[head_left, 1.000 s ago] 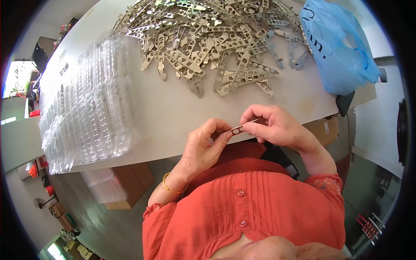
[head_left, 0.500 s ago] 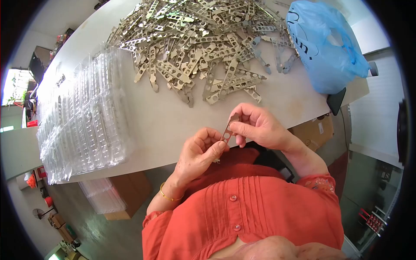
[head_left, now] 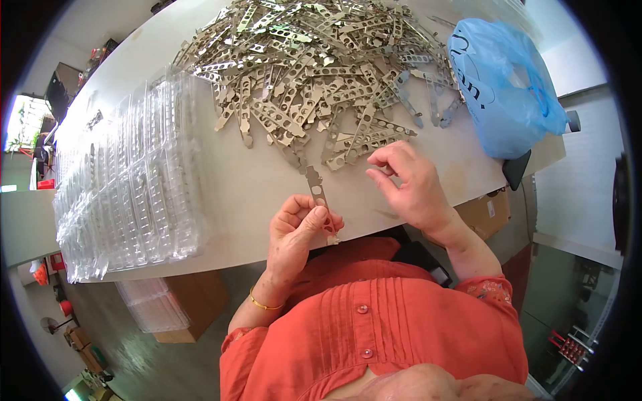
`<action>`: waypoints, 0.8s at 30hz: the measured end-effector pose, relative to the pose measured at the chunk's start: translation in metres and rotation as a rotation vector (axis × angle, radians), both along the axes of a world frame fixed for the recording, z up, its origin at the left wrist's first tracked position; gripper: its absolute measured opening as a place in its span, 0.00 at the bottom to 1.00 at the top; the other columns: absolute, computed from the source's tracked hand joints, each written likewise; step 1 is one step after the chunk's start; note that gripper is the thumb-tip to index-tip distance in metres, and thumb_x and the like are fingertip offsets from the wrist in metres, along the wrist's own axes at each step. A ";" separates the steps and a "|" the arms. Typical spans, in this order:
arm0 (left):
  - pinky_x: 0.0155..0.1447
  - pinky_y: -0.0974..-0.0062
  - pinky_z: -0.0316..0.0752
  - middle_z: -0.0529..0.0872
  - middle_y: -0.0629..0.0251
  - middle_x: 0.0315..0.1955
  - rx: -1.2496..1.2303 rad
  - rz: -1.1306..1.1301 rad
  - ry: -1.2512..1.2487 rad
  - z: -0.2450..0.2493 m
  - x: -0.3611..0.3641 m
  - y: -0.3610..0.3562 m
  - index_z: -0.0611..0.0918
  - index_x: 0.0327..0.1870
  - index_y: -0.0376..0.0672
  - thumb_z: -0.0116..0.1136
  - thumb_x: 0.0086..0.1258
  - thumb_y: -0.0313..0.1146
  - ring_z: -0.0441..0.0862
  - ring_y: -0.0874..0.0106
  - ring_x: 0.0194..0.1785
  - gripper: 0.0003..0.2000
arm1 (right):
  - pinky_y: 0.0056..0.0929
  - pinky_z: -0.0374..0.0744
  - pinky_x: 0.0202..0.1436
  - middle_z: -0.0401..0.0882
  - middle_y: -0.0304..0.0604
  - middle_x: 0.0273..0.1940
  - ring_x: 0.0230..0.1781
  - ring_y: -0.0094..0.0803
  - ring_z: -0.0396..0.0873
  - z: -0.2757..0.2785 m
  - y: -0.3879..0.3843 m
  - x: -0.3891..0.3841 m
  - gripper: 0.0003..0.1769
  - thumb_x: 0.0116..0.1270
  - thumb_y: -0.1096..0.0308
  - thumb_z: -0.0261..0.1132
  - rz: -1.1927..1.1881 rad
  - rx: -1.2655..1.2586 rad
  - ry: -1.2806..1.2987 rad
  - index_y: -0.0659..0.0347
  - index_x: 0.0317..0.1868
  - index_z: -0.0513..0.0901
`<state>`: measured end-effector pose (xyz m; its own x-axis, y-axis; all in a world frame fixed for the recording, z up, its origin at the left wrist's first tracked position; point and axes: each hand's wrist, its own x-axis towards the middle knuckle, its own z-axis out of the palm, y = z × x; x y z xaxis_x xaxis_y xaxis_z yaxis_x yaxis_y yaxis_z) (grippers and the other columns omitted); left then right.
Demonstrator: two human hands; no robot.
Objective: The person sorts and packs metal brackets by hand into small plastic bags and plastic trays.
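A flat metal strip with round holes [head_left: 317, 190] is pinched upright between the thumb and fingers of my left hand [head_left: 294, 230], near the table's front edge. My right hand [head_left: 413, 187] hovers to the right of it, touching nothing, its thumb and index finger apart and the other fingers curled. Beyond both hands lies a large heap of similar metal strips [head_left: 314, 73], some of them close to my right fingertips.
Clear plastic trays [head_left: 134, 180] are stacked on the table [head_left: 247, 220] at the left. A blue plastic bag [head_left: 501, 87] and a dark phone-like object [head_left: 517, 170] are at the right. Cardboard boxes [head_left: 200, 301] stand below the table.
My right hand has let go of the metal strip and moved up and to the right. My left hand still holds the strip, now more upright and a little further left.
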<state>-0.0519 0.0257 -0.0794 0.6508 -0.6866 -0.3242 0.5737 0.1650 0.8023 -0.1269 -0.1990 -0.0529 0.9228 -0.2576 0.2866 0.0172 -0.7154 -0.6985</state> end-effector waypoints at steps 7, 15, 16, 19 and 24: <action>0.43 0.72 0.82 0.88 0.53 0.35 -0.087 0.041 0.046 -0.006 0.003 0.003 0.75 0.45 0.39 0.55 0.80 0.29 0.86 0.66 0.38 0.04 | 0.38 0.80 0.42 0.80 0.42 0.40 0.40 0.44 0.81 -0.003 0.016 0.021 0.14 0.58 0.74 0.74 0.030 -0.347 -0.080 0.57 0.43 0.82; 0.46 0.67 0.82 0.88 0.53 0.37 -0.189 0.046 0.072 -0.016 0.006 0.005 0.76 0.45 0.40 0.53 0.81 0.31 0.86 0.65 0.38 0.05 | 0.40 0.78 0.42 0.78 0.44 0.38 0.37 0.43 0.80 0.000 0.014 0.028 0.08 0.63 0.73 0.70 -0.004 -0.208 -0.076 0.60 0.40 0.79; 0.46 0.68 0.83 0.88 0.53 0.37 -0.184 0.044 0.064 -0.016 0.006 0.006 0.76 0.45 0.40 0.53 0.81 0.31 0.86 0.65 0.39 0.05 | 0.40 0.78 0.42 0.78 0.44 0.38 0.37 0.43 0.80 0.005 0.013 0.028 0.08 0.63 0.73 0.70 -0.003 -0.211 -0.078 0.60 0.40 0.79; 0.46 0.68 0.83 0.88 0.53 0.38 -0.173 0.040 0.049 -0.015 0.007 0.007 0.76 0.46 0.40 0.52 0.82 0.32 0.86 0.65 0.39 0.05 | 0.40 0.78 0.39 0.78 0.45 0.36 0.35 0.44 0.80 0.020 0.008 0.026 0.07 0.65 0.76 0.69 -0.098 0.100 -0.063 0.61 0.39 0.78; 0.46 0.69 0.82 0.88 0.53 0.39 -0.185 0.052 0.058 -0.019 0.006 0.007 0.77 0.46 0.40 0.52 0.82 0.32 0.87 0.65 0.41 0.06 | 0.38 0.79 0.39 0.79 0.46 0.36 0.35 0.46 0.80 0.034 0.005 0.014 0.08 0.64 0.78 0.68 0.106 -0.196 -0.271 0.62 0.40 0.77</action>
<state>-0.0464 0.0327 -0.0981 0.6709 -0.7038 -0.2336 0.6047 0.3368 0.7217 -0.1131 -0.1935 -0.0192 0.8248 -0.0801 0.5597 0.2647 -0.8200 -0.5075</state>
